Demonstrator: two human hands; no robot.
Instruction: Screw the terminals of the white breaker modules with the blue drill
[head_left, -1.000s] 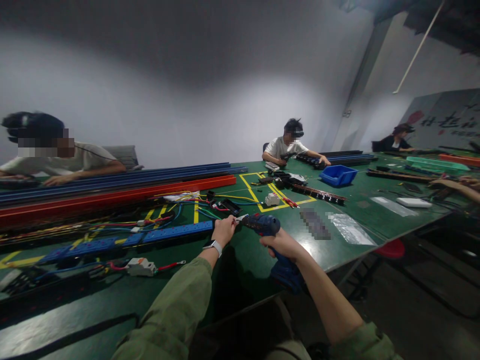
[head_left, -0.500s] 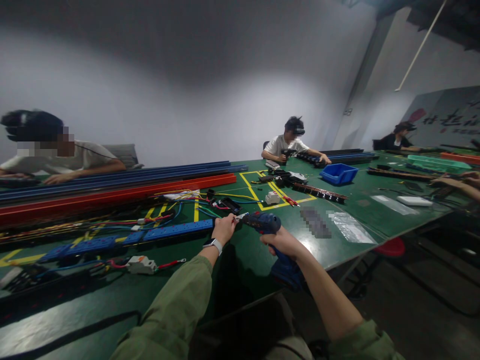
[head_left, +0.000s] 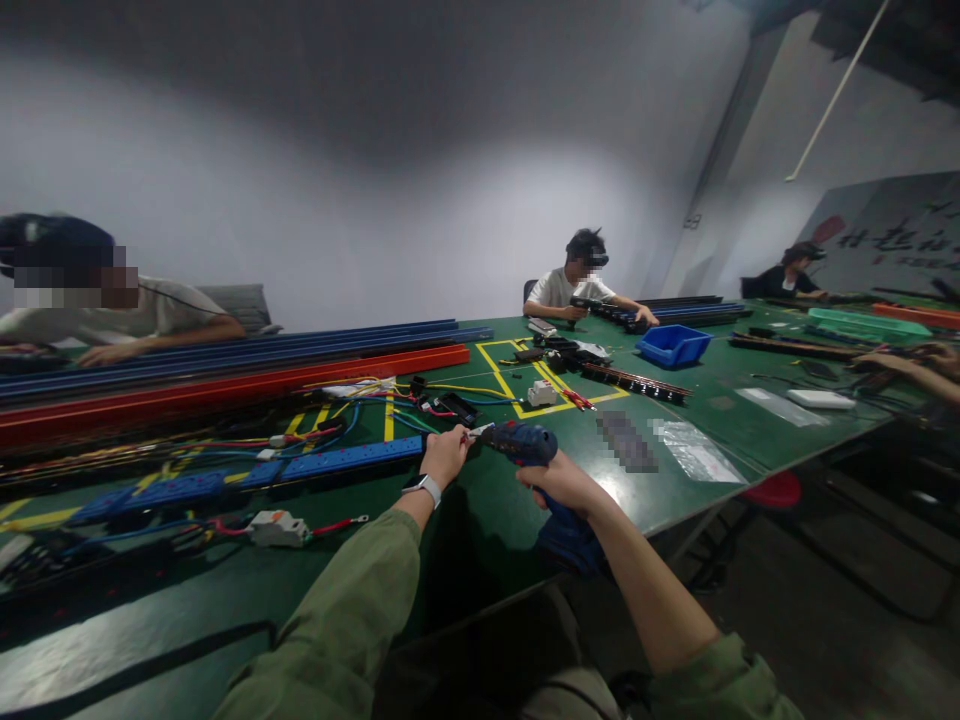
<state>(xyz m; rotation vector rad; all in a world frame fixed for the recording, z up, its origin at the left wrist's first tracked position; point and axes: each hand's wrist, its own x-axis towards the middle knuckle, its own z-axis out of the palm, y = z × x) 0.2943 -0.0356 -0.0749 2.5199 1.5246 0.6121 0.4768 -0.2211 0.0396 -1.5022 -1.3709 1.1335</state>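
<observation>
My right hand (head_left: 564, 486) is wrapped round the handle of a dark blue cordless drill (head_left: 525, 443), which lies level with its nose to the left. The drill's tip meets a small silvery piece (head_left: 481, 432) at the right end of a long blue power strip (head_left: 352, 458). My left hand (head_left: 447, 455) is closed at that same end, its fingers pinching the silvery piece. The fingers hide where the piece joins the strip. Left of my wrist lies a grey-white circuit breaker (head_left: 279, 528) with a red lead ending in a ring terminal.
Orange (head_left: 375, 374) and blue rails (head_left: 360, 340) run along the far left, with loose coloured wires (head_left: 360, 405) before them. Another breaker (head_left: 541, 393), a blue bin (head_left: 673, 346) and a plastic bag (head_left: 697, 452) lie to the right. Co-workers sit across the table.
The whole view has shifted slightly. My hands and the drill keep their places at the strip's end. Across the table, a co-worker's black tool has turned a little.
</observation>
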